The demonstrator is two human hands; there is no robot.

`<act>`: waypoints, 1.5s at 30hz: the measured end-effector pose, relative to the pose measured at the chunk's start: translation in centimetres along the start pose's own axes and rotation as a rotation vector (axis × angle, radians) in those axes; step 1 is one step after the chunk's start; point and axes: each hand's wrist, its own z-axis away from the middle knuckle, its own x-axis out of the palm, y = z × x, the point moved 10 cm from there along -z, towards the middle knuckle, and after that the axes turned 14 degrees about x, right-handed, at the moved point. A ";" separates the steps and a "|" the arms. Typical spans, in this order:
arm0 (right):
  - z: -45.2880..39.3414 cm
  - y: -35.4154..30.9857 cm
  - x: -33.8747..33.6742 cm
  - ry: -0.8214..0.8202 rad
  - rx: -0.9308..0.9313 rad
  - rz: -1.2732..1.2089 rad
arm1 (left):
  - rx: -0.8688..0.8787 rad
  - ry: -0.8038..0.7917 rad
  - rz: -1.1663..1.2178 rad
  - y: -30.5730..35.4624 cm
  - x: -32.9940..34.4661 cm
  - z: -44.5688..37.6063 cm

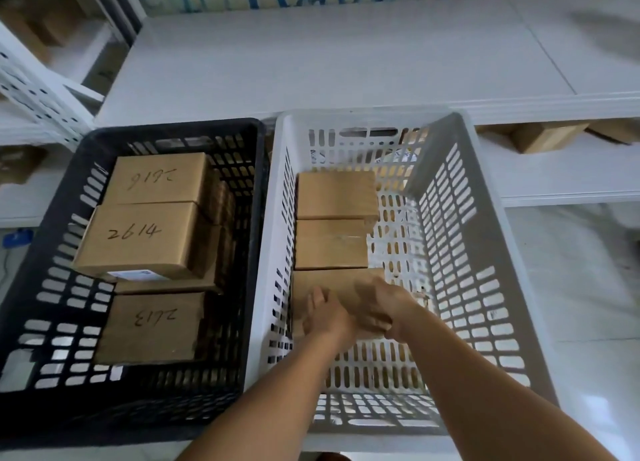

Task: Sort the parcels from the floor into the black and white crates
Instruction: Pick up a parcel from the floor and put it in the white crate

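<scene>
Both hands, left hand and right hand, grip the parcel in the white crate; I judge knuckles may jam against the near wall (tight fit).

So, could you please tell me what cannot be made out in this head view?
- Nearest parcel in the white crate: mostly hidden by both hands, left and right.
- Lower parcels in the black crate: covered by the parcel marked 2614.
- Boxes on the shelf: blurred.
</scene>
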 end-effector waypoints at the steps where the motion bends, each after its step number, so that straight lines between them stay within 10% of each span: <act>1: 0.2 0.1 0.0 -0.002 0.004 -0.018 | 0.005 -0.001 -0.004 -0.1 -0.1 0.0; 10: 4.9 0.2 -2.3 0.076 -0.198 -0.121 | 0.053 0.098 0.119 0.8 -2.5 2.0; 20: 15.3 7.9 -5.5 0.370 -0.443 -0.556 | 0.502 0.144 0.429 8.2 -6.0 13.4; 45: 20.5 48.3 -7.5 0.569 -0.126 -1.449 | 0.856 -0.523 0.229 10.6 18.5 36.1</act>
